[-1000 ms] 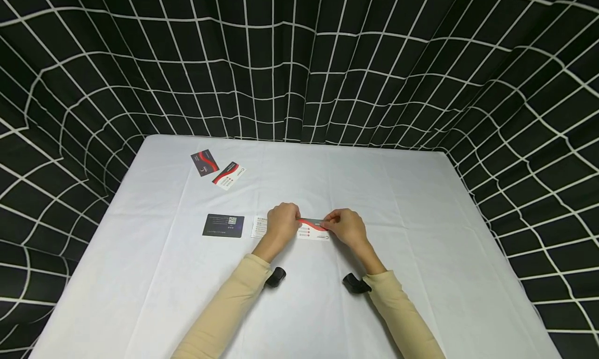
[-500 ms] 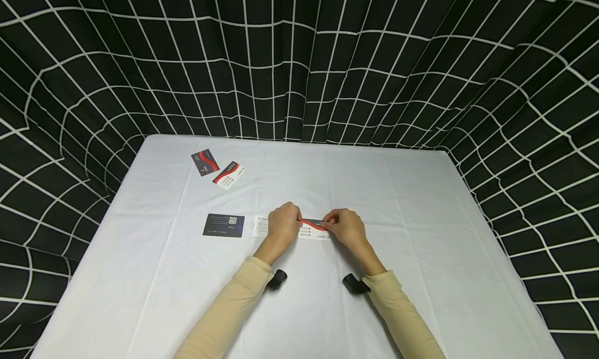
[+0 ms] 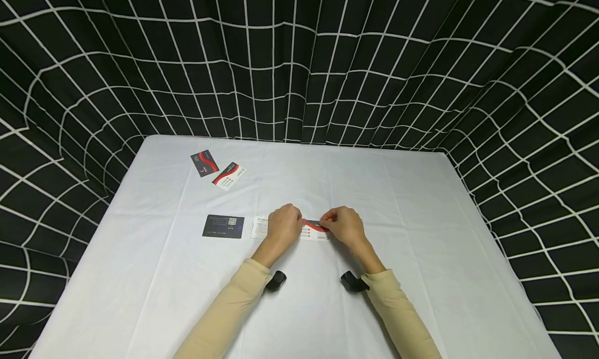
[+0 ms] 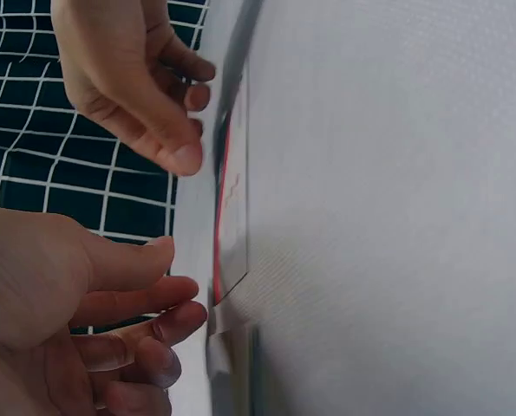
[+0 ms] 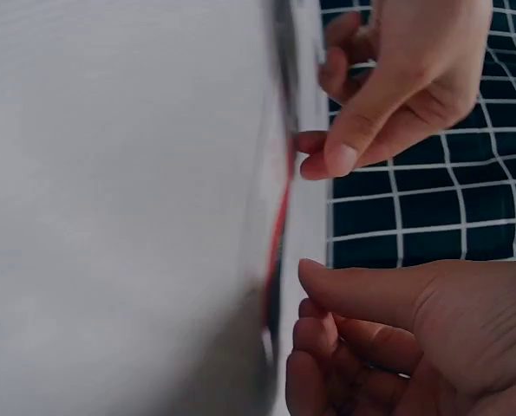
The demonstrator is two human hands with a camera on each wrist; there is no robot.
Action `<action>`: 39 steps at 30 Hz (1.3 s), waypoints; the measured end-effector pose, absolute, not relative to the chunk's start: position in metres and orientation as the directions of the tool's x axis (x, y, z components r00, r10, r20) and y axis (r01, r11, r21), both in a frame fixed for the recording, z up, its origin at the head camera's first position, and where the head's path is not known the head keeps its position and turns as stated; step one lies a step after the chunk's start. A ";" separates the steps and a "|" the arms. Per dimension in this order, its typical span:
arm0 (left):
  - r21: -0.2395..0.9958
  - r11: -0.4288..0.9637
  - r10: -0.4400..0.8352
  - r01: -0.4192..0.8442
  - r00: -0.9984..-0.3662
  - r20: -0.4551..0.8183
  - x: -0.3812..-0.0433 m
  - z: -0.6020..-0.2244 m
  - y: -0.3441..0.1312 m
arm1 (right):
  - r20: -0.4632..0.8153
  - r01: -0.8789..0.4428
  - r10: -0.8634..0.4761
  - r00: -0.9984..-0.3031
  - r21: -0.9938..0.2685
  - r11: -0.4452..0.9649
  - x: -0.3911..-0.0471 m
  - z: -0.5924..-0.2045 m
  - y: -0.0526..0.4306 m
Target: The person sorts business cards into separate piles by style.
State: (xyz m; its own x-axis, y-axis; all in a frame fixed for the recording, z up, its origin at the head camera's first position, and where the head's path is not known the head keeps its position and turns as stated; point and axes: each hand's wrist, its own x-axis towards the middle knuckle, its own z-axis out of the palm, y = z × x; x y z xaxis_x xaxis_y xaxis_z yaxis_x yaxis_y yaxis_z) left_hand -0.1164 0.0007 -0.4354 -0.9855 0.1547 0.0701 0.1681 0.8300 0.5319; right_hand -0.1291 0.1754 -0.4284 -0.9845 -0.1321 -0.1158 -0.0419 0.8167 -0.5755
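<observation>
A white business card with a red and dark wave band lies on the white table between my hands. My left hand bends over its left end and covers part of it. Loosely bent fingers of my right hand are at the card's upper right corner. The left wrist view shows the card edge-on, with thumb and fingertips of both hands beside its far edge. Seen from the right wrist, nothing shows between thumb and fingers of either hand. Left of it, a white card with printed text is partly behind my left hand.
Further left lies a dark card with a QR code. At the back left are a dark card with a red wave and a white card with a red wave. Black curtains with a white grid surround the table.
My left hand has shifted slightly right, covering more of the red-waved white card. My right fingers have moved slightly left at its upper right corner. The other cards stay in place.
</observation>
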 end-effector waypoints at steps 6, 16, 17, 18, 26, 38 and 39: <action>0.540 0.829 0.102 0.148 -0.988 0.115 -0.120 -0.422 -0.019 | -0.090 -0.097 -0.186 -0.978 -0.594 0.798 -0.141 -0.415 0.146; 0.537 0.843 -0.041 0.030 -0.992 0.118 -0.139 -0.417 -0.069 | -0.077 -0.204 -0.295 -0.952 -0.559 0.804 -0.166 -0.414 0.081; 0.533 0.846 -0.058 0.015 -0.991 0.120 -0.142 -0.416 -0.075 | -0.077 -0.214 -0.305 -0.949 -0.551 0.806 -0.169 -0.414 0.074; 0.527 0.850 -0.076 0.001 -0.989 0.124 -0.144 -0.416 -0.082 | -0.078 -0.222 -0.312 -0.947 -0.546 0.808 -0.173 -0.414 0.066; 0.506 0.849 -0.190 -0.153 -0.981 0.022 -0.159 -0.420 -0.131 | -0.061 -0.255 -0.333 -0.941 -0.521 0.815 -0.202 -0.419 0.010; 0.491 0.845 -0.228 -0.211 -0.973 -0.026 -0.173 -0.444 -0.159 | -0.083 -0.226 -0.305 -0.949 -0.498 0.838 -0.229 -0.436 -0.047; 0.478 0.854 -0.224 -0.206 -0.974 -0.018 -0.174 -0.446 -0.161 | -0.083 -0.220 -0.295 -0.952 -0.485 0.846 -0.231 -0.436 -0.052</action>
State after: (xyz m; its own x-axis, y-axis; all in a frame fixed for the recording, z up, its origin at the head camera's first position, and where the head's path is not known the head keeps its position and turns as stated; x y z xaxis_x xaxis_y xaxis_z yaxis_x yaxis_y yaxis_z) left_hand -0.1742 -0.1609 -0.4456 -0.9744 -0.2242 -0.0185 -0.2056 0.8538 0.4783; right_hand -0.2310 -0.0516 -0.4365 -0.9518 -0.2954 -0.0831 -0.2203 0.8464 -0.4848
